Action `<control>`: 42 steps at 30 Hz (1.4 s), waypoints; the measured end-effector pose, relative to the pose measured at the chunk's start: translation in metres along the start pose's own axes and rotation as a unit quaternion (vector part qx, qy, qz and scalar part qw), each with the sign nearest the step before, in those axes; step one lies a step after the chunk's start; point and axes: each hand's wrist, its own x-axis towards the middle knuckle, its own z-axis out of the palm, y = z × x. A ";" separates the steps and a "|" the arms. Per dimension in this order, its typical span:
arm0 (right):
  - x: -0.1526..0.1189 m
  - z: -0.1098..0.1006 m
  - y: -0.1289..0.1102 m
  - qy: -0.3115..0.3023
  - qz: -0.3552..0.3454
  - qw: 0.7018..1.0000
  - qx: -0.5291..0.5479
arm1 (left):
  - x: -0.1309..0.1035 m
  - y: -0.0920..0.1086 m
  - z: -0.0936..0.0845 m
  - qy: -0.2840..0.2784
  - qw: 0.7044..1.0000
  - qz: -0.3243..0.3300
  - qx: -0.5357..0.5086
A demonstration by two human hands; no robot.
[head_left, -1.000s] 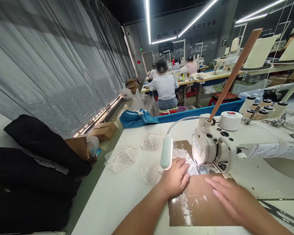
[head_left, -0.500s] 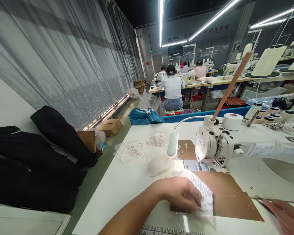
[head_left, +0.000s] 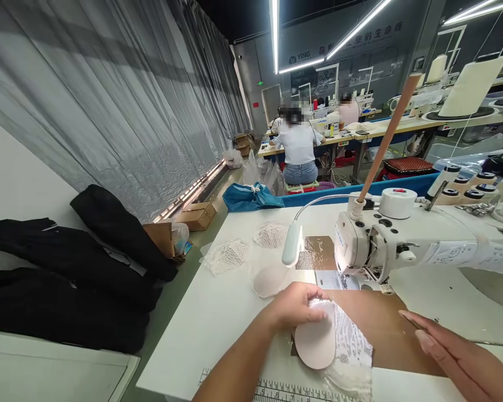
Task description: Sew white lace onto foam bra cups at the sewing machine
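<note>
My left hand (head_left: 297, 306) pinches the top edge of a pale foam bra cup (head_left: 316, 341) together with white patterned lace (head_left: 352, 335). The cup lies on the left and the lace spreads to the right, over the brown board (head_left: 385, 318) in front of the machine needle. Sheer fabric trails below the lace. My right hand (head_left: 456, 349) is closed around a slim pointed metal tool (head_left: 409, 319), of which mostly the tip shows. Its exact kind is hidden by the fingers. This hand hovers over the board's right side, apart from the lace.
The white sewing machine (head_left: 360, 240) stands ahead, with a small lamp (head_left: 292, 244) left of its head. More cups (head_left: 270, 279) and lace pieces (head_left: 226, 255) lie on the left of the table. A ruler strip (head_left: 276, 388) runs along the front. Co-workers sit at machines beyond.
My left hand has turned and shifted up, and the pale cup now shows beside the lace. My right hand has moved left and up with the pointed tool, closer to the lace.
</note>
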 end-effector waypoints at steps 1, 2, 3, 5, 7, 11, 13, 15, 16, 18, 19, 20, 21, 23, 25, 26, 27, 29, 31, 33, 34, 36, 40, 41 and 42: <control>0.003 -0.001 -0.018 -0.056 -0.005 0.998 0.017 | 0.000 -0.002 0.002 -0.006 1.000 -0.002 -0.013; 0.007 -0.002 -0.036 -0.086 -0.003 0.996 0.038 | 0.000 -0.003 0.003 -0.012 1.000 -0.005 -0.027; 0.011 -0.003 -0.051 -0.086 0.005 0.994 0.062 | 0.000 -0.004 0.004 -0.016 0.999 -0.007 -0.043; 0.021 -0.003 -0.077 -0.092 0.001 0.990 0.103 | -0.001 -0.004 0.006 -0.021 0.997 -0.010 -0.070; 0.030 -0.002 -0.094 -0.094 -0.004 0.989 0.115 | -0.002 -0.003 0.007 -0.024 0.995 -0.011 -0.098; 0.046 -0.001 -0.112 -0.123 -0.010 0.983 0.133 | -0.005 -0.001 0.008 -0.057 0.985 0.002 -0.161; 0.051 -0.002 -0.117 -0.175 -0.014 0.971 0.161 | -0.006 -0.001 0.008 -0.074 0.982 0.006 -0.171; 0.054 -0.002 -0.122 -0.225 -0.014 0.958 0.179 | -0.006 -0.002 0.010 -0.080 0.983 0.003 -0.166; 0.054 -0.002 -0.123 -0.243 -0.017 0.953 0.183 | -0.006 -0.002 0.010 -0.081 0.983 0.002 -0.163; 0.055 -0.001 -0.127 -0.268 -0.032 0.945 0.186 | -0.005 -0.003 0.011 -0.086 0.984 0.002 -0.157; 0.055 0.000 -0.128 -0.277 -0.039 0.941 0.189 | -0.005 -0.004 0.012 -0.089 0.984 0.002 -0.155; 0.055 0.001 -0.130 -0.282 -0.044 0.939 0.193 | -0.005 -0.004 0.012 -0.092 0.984 0.001 -0.154; 0.055 0.002 -0.131 -0.283 -0.045 0.937 0.197 | -0.005 -0.004 0.012 -0.096 0.984 -0.002 -0.152; 0.055 0.003 -0.132 -0.280 -0.043 0.938 0.200 | -0.005 -0.003 0.012 -0.102 0.984 -0.013 -0.147; 0.055 0.006 -0.129 -0.269 -0.037 0.944 0.189 | -0.006 -0.002 0.012 -0.105 0.984 -0.021 -0.145; 0.055 0.008 -0.127 -0.261 -0.036 0.947 0.184 | -0.007 -0.001 0.013 -0.103 0.984 -0.020 -0.147; 0.054 0.011 -0.124 -0.253 -0.035 0.949 0.185 | -0.007 0.000 0.013 -0.100 0.984 -0.015 -0.149; 0.053 0.019 -0.117 -0.240 -0.017 0.945 0.222 | -0.006 0.000 0.015 -0.092 0.984 0.001 -0.150; 0.052 0.027 -0.113 -0.226 0.013 0.926 0.301 | -0.004 0.000 0.017 -0.085 0.986 0.016 -0.143; 0.052 0.032 -0.112 -0.216 0.031 0.915 0.338 | -0.001 -0.001 0.015 -0.090 0.988 0.040 -0.121; 0.052 0.033 -0.114 -0.218 0.024 0.921 0.322 | 0.000 -0.002 0.012 -0.098 0.989 0.052 -0.098; 0.053 0.030 -0.118 -0.229 0.000 0.941 0.249 | 0.000 -0.004 0.004 -0.120 0.990 0.063 -0.037; 0.052 0.019 -0.120 -0.219 -0.001 0.959 0.182 | -0.011 -0.003 -0.016 -0.102 0.994 0.040 0.020; 0.051 0.017 -0.119 -0.211 0.003 0.961 0.178 | -0.016 -0.001 -0.020 -0.083 0.996 0.038 0.016; 0.049 0.017 -0.117 -0.207 0.005 0.963 0.174 | -0.022 0.002 -0.023 -0.065 0.997 0.040 0.015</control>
